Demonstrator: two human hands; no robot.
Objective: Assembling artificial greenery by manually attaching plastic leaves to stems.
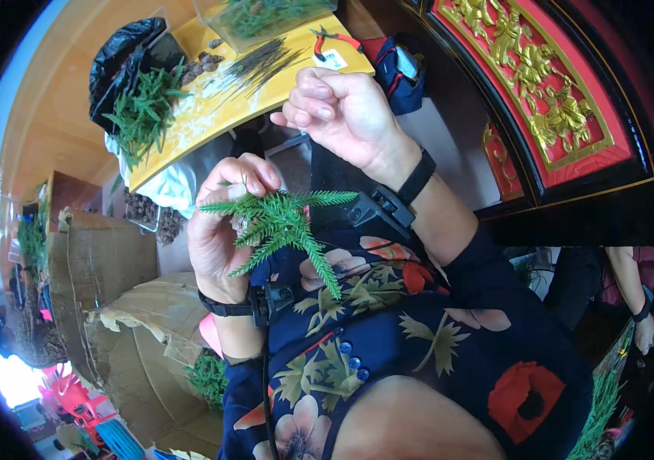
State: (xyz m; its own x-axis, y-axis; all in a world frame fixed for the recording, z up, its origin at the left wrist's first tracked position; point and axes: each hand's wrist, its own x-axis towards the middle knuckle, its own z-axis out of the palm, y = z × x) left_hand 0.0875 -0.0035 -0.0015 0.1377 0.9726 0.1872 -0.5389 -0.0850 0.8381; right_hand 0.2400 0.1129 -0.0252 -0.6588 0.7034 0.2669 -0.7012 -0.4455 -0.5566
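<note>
A green artificial pine sprig with several spiky arms hangs in front of my chest. My left hand is closed on it, the fingers bent over its upper left side. Up and to the right, over the table's front edge, my right hand is curled with thumb and fingers drawn together. What it pinches, if anything, is too small or hidden to make out. The two hands are apart.
On the yellow table lie more green sprigs, dark thin wires, pine cones and red-handled pliers. A clear bin of greenery stands behind. Cardboard sits left; another person's hand shows right.
</note>
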